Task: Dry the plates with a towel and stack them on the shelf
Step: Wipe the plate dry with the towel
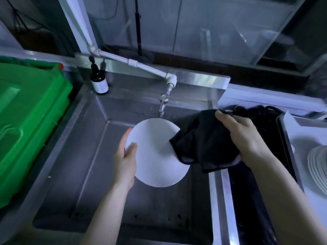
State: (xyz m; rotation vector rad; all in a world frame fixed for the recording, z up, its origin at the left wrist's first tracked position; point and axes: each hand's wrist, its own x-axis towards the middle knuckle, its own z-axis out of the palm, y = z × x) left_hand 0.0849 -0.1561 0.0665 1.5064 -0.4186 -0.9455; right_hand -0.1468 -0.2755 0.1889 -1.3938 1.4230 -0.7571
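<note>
A white round plate (152, 156) is held above the steel sink (85, 156), tilted toward me. My left hand (126, 156) grips its left rim, thumb on the face and fingers behind. My right hand (246, 137) grips a black towel (200, 144), which drapes over the plate's right edge. A stack of white plates (316, 165) shows at the right edge of the view.
A tap (163, 103) on a white pipe hangs over the sink just behind the plate. A brown pump bottle (98, 80) stands at the sink's back left corner. Green plastic crates (28, 117) fill the left side. A metal tray (286, 144) lies right of the sink.
</note>
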